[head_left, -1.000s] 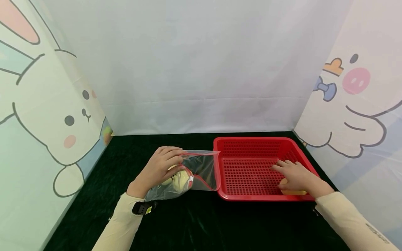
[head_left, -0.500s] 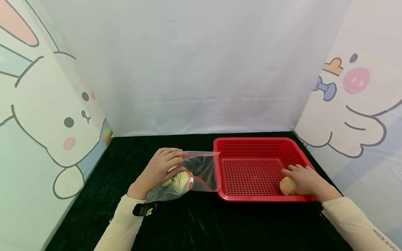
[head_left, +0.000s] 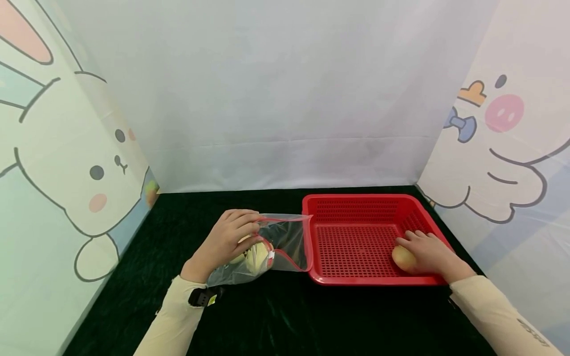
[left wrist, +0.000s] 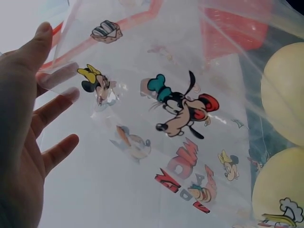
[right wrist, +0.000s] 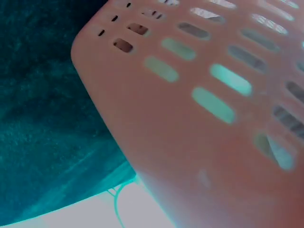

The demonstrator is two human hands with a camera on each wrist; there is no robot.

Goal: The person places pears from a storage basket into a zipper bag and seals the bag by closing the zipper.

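As the yellow item (head_left: 403,259) edges leftward, the right hand (head_left: 431,254) grips it, pick-up seemingly firming, while the left hand (head_left: 228,239) spreads fingers against the bag (head_left: 291,238).

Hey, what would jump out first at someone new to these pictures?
Probably the bright red basket at right, the right hand on a pale yellow round thing inside. Next, likely the clear bag left of the basket, touched by the left hand; its cartoon prints stand out in the left wrist view.

Free room: above basket (head_left: 356,281) floor, left of right hand (head_left: 429,254). Obstacle: basket's left rim, at mouth of bag (head_left: 291,237).
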